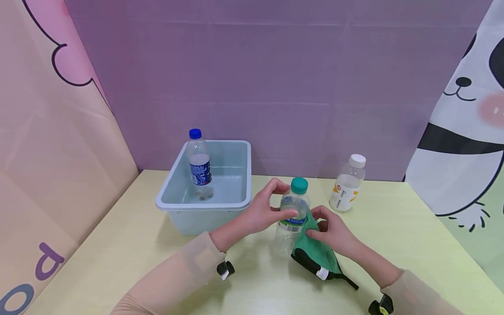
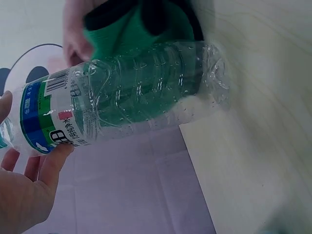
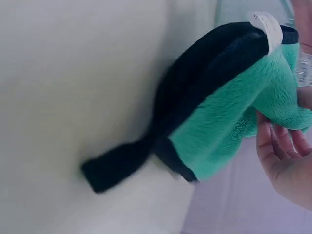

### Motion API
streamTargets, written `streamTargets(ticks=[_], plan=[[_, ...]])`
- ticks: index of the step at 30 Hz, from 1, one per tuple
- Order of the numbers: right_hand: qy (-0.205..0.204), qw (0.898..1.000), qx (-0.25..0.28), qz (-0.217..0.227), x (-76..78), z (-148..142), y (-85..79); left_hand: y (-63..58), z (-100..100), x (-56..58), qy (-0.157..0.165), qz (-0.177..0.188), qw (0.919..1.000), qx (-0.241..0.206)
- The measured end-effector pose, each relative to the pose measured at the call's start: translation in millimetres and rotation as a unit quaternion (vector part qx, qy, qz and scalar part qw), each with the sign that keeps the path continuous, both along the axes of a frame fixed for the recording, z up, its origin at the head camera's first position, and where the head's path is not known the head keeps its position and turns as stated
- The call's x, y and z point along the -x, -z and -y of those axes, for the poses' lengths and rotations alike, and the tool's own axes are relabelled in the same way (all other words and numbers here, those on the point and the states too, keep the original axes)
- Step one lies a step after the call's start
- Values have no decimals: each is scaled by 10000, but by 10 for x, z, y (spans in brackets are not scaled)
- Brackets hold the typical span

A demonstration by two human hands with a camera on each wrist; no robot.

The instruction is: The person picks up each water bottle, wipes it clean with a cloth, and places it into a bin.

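In the head view, my left hand point(image 1: 260, 213) grips a clear plastic bottle point(image 1: 286, 239) with a teal cap point(image 1: 299, 185), thumb on the near side. The left wrist view shows its blue, green and white label point(image 2: 36, 117) and droplets inside the ridged wall. Against the bottle's right side lies a green plush cloth point(image 1: 315, 251) with black edging, a white tag point(image 1: 322, 273) and a black strap. My right hand point(image 1: 334, 232) pinches the upper part of this cloth point(image 3: 219, 122). In the head view, the bottle's base is close to the table; contact is hard to tell.
At the left stands a pale blue bin point(image 1: 208, 206) holding an upright blue-capped bottle point(image 1: 201, 173). A white-capped bottle point(image 1: 346, 188) stands at the back right of the light wooden table point(image 1: 397, 227). A purple backdrop point(image 1: 275, 87) rises behind the table.
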State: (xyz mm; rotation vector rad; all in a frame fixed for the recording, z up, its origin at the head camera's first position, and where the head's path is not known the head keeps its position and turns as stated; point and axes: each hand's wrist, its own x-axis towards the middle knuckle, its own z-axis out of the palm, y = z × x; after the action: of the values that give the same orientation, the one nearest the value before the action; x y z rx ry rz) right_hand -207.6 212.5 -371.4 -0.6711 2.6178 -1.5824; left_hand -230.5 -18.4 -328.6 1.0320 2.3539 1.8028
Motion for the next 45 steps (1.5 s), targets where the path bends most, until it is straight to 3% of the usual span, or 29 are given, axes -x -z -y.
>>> streamTargets(ticks=[13, 20, 27, 39, 45], plan=[[398, 9956, 538, -650, -47, 7, -467, 24, 3, 23, 51, -51, 9999, -101], [292, 9946, 587, -806, -60, 11, -568, 26, -6, 33, 32, -82, 9999, -120], [138, 9972, 488, -555, -37, -1, -473, 22, 5, 23, 50, -76, 9999, -65], [-421, 9988, 226, 73, 28, -28, -145, 19, -1, 14, -42, -22, 10000, 37], [-492, 9979, -385, 160, 57, -27, 37, 29, -5, 20, -47, -76, 9999, 87]])
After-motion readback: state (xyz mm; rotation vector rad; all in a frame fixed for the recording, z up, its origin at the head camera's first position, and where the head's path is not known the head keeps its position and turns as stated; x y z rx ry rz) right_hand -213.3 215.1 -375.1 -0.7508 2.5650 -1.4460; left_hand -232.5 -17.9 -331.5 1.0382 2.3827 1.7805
